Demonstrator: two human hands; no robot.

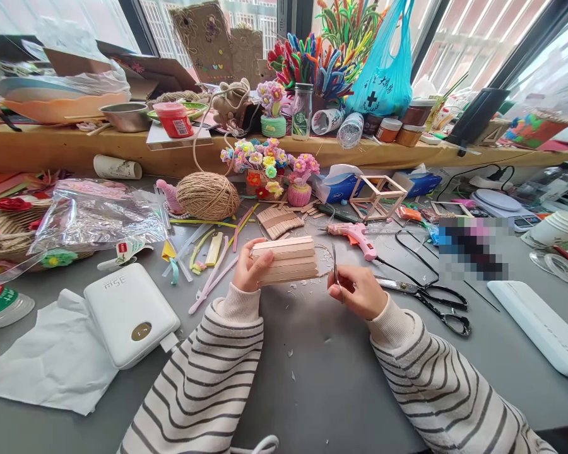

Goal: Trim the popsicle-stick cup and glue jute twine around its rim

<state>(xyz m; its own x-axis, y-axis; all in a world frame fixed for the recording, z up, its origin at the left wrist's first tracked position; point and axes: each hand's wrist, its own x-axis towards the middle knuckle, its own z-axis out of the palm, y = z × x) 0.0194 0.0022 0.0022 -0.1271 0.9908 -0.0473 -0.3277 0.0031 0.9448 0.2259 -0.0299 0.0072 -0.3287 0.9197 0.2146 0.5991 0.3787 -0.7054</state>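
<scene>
My left hand (250,268) is closed around one end of a small panel of craft sticks (288,260), laid side by side and raised above the table. To its right, my right hand (360,290) grips a slim, pointed metal tool that looks like small scissors (336,268), points up and apart from the panel. Fingers partly hide its lower part. Pale scraps lie beneath and between both hands. Just behind the panel sits a bundle of craft sticks (279,221). A pink hot glue gun (355,238) lies beyond my right hand.
Large black-handled scissors (426,295) lie right of my right hand. A wooden stick frame (377,195), a twine ball (208,195) and crocheted flowers (260,161) stand behind. At left is a white power bank (127,315); at right, a long white case (539,325).
</scene>
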